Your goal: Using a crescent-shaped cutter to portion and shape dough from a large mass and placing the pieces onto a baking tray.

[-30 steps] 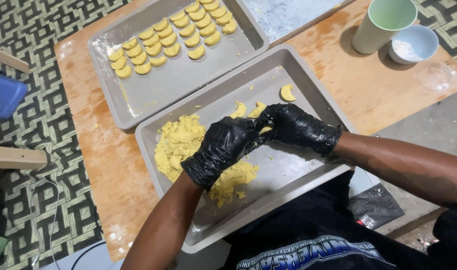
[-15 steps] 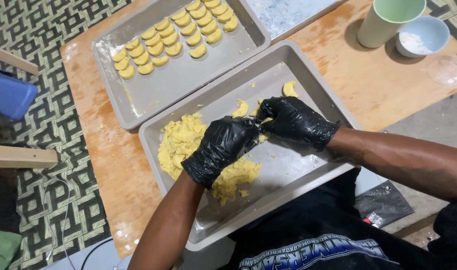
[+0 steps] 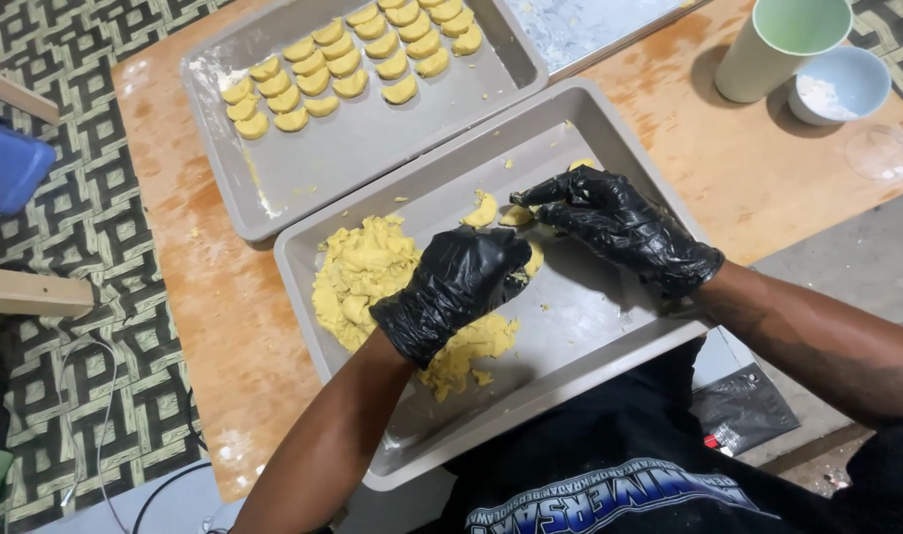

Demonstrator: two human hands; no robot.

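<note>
- Over the near tray [image 3: 609, 391], a grey metal one set at an angle on the wooden table [image 3: 224, 326], both hands work in black gloves.
- Left hand [image 3: 453, 289] is curled with its back to the camera; the grip looks narrow, the fingers bent over something pale yellow at their far edge, though what lies inside the fist is hidden.
- Right hand [image 3: 619, 225] lies just beyond and to the right of it, fingertips pinching a small piece of dough [image 3: 516, 214] at its left edge, so its grip is closed on that piece.
- Another small shaped piece [image 3: 483, 211] rests on the tray floor just left of the pinched one.
- A rough yellow dough mass [image 3: 362, 277] sits on the left part of the near tray, running under the left wrist towards the near side.
- Further off, a second grey tray [image 3: 372, 148] touches the near tray's far corner and carries rows of half-moon dough pieces [image 3: 347, 61] along its far side.
- At the far right of the table stand a pale green cup [image 3: 779, 44] and, just beside it, a small blue bowl [image 3: 837, 87] with white powder inside.
</note>
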